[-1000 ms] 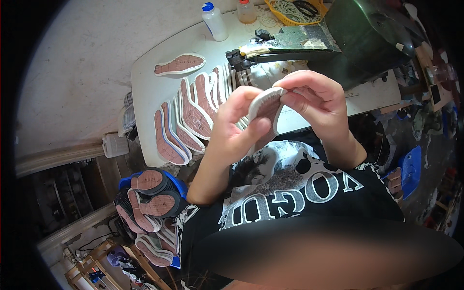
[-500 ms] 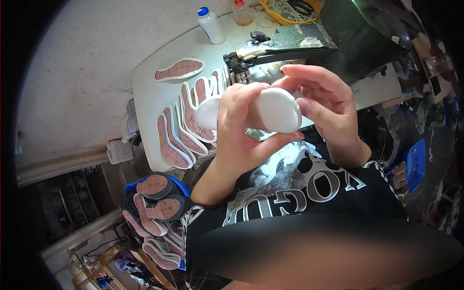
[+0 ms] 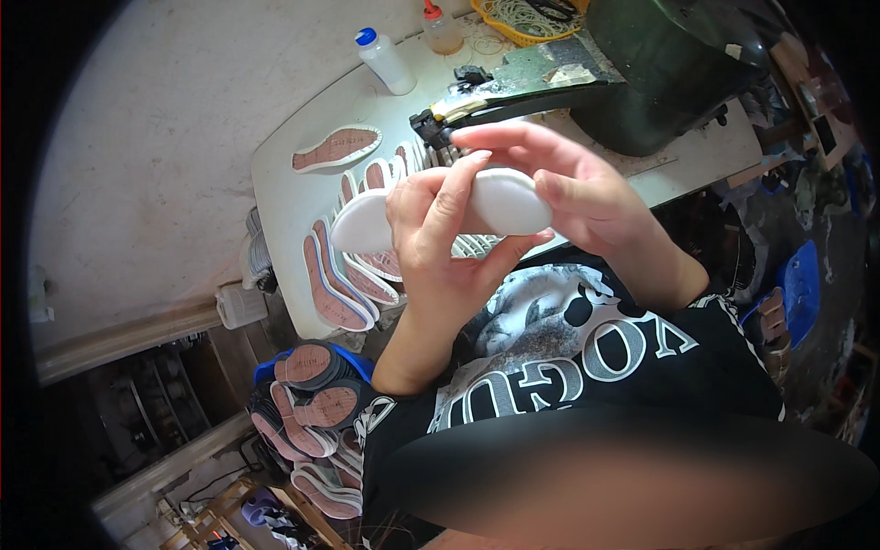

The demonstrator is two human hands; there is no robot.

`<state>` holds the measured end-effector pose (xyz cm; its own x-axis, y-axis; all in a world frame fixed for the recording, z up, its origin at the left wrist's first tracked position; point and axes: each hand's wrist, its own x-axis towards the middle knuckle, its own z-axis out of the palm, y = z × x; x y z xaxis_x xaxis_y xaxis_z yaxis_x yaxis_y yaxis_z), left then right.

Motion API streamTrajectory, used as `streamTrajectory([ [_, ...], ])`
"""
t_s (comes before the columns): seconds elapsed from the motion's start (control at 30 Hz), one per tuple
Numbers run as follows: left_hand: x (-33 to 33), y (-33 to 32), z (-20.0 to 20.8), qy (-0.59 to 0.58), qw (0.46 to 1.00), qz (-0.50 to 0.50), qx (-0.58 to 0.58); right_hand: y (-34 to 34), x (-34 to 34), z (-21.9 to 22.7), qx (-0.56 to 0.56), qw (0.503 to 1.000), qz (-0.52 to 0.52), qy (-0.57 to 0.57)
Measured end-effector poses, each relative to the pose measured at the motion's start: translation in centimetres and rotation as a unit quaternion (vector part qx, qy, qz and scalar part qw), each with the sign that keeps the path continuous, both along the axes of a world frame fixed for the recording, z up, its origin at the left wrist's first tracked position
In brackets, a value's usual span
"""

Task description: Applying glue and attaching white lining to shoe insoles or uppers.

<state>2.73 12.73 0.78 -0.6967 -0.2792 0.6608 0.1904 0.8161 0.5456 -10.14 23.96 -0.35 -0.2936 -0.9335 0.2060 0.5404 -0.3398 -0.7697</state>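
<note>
A white, padded insole is held level above the near edge of the table, its pale smooth face toward me. My left hand wraps around its narrow middle, fingers over the top and thumb along the lower edge. At the insole's right end is my right hand; its thumb presses on the rim while the fingers stretch left behind the upper edge. The fingers partly hide the insole's middle. Just beyond my left hand, a row of insoles with pinkish-brown faces and white edges lies on the table.
On the white table lie a single insole, a blue-capped bottle, a red-tipped bottle and a yellow basket of cords. A dark green machine stands behind. Stacked insoles fill a blue container at lower left.
Both hands and the insole have shifted left, and the insole's left end shows more. The right fingers now reach further left. The whole view has turned slightly.
</note>
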Motion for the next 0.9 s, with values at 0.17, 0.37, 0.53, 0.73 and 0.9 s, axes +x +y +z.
streamTrajectory([
  [0.17, 0.2, 0.8, -0.3, -0.012, 0.998, -0.026, 0.053, -0.3, 0.4, -1.0, -0.047, 0.977, 0.183, -0.096],
  [0.37, 0.3, 0.1, -0.5, -0.067, 0.989, -0.09, 0.093, -0.3, -0.5, -2.1, -0.016, 0.999, 0.026, 0.042],
  [0.53, 0.4, -0.7, 0.1, -0.128, 0.831, -0.19, 0.506, 0.1, -1.0, -1.9, 0.127, 0.915, 0.155, 0.349],
  [0.73, -1.4, -5.3, -1.1, -0.182, 0.949, -0.001, 0.259, -2.3, 2.5, -3.6, 0.155, 0.978, 0.122, 0.061],
  [0.9, -2.4, -10.7, -1.3, -0.347, 0.885, -0.039, 0.309, -6.3, 4.4, -4.8, 0.165, 0.984, 0.068, -0.021],
])
